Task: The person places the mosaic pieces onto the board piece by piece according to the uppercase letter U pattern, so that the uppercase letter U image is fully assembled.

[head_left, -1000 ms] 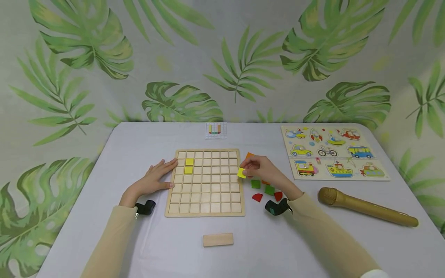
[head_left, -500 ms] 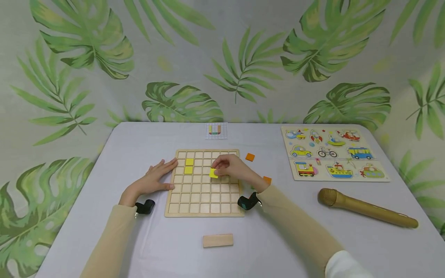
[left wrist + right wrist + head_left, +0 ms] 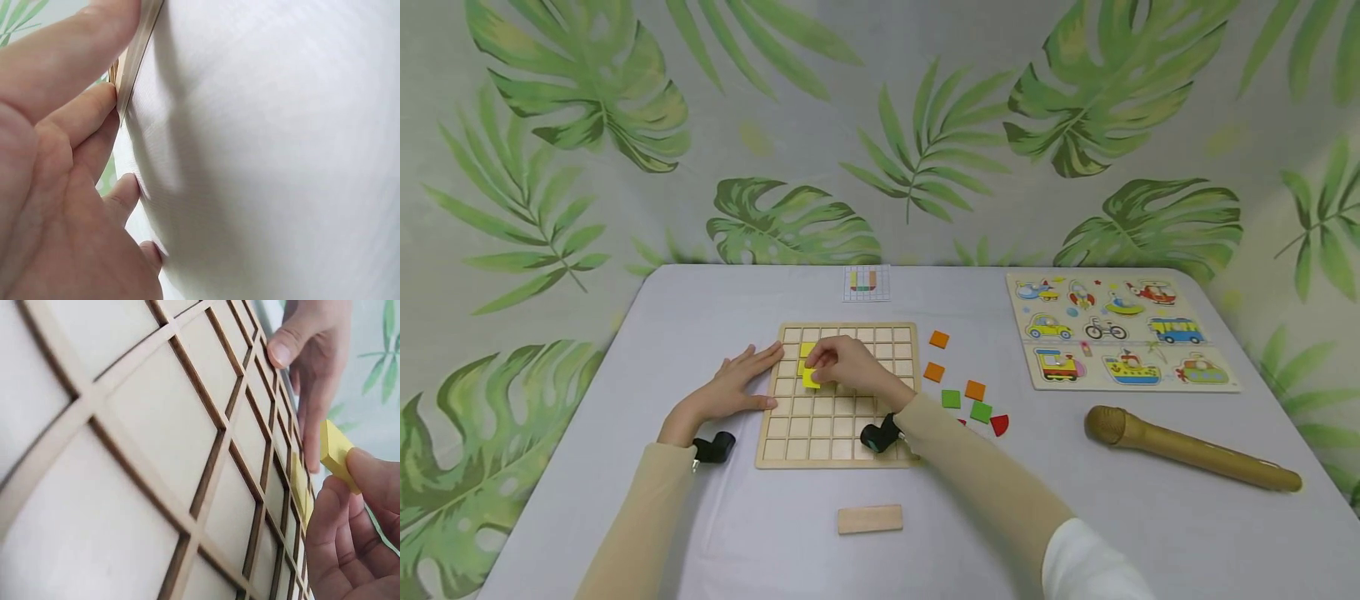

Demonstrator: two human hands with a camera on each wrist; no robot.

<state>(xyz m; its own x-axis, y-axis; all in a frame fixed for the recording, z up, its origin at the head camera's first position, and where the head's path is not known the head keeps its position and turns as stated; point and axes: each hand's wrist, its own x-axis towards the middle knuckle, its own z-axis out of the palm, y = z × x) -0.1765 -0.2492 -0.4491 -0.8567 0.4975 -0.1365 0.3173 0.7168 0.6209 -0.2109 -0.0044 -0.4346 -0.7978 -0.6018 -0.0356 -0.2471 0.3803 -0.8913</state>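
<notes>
Three yellow tiles are accounted for: two seated tiles (image 3: 807, 349) in adjoining cells of the board (image 3: 842, 463), and one held tile (image 3: 811, 379). Change noted: a second ago the held tile was at the board's right edge; it has since been carried across the grid to the near side of the seated pair, partly overlapping it in the head view. The right hand (image 3: 847, 365) pinches it between thumb and fingers; in the right wrist view it is tilted and appears raised off the board. The left hand (image 3: 737, 383), fingers spread, rests at the board's left edge, position unchanged. Assessment: transfer appears nearly complete, seating not yet done; the tile would need levelling to enter a cell. The orange tiles (image 3: 934, 372), green tiles (image 3: 951, 399) and red pieces (image 3: 1000, 425) lie loose to the right, off the board.
</notes>
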